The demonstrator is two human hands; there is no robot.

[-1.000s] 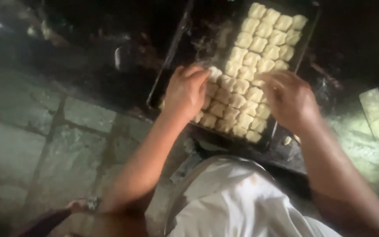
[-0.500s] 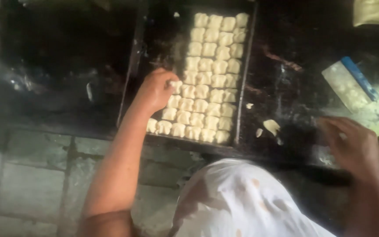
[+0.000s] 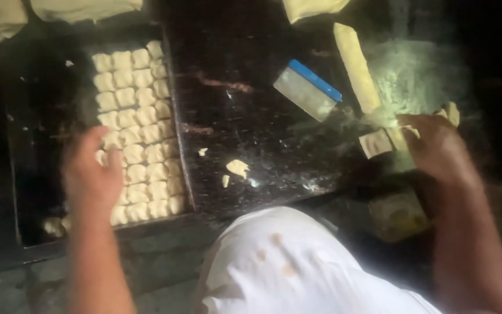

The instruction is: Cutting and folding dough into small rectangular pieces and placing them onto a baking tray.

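Note:
A dark baking tray (image 3: pixel 13 192) lies at the left, holding rows of small pale dough squares (image 3: pixel 137 116). My left hand (image 3: pixel 91 174) rests over the lower left of those rows, fingers spread, touching the pieces. My right hand (image 3: pixel 437 148) is at the right over cut dough pieces (image 3: pixel 376 142) on the dark worktop; its fingers curl around one piece (image 3: pixel 408 135). A long dough strip (image 3: pixel 355 67) runs up from there.
A scraper with a blue handle (image 3: pixel 309 90) lies on the dark worktop (image 3: pixel 245 116) beside the strip. Dough scraps (image 3: pixel 236 168) sit near the front edge. Larger dough sheets (image 3: pixel 82 9) lie at the top. My white apron (image 3: pixel 297 267) fills the bottom.
The view swung right. My right hand left the tray and reached the cut pieces at the right; my left hand stayed on the dough squares in the tray.

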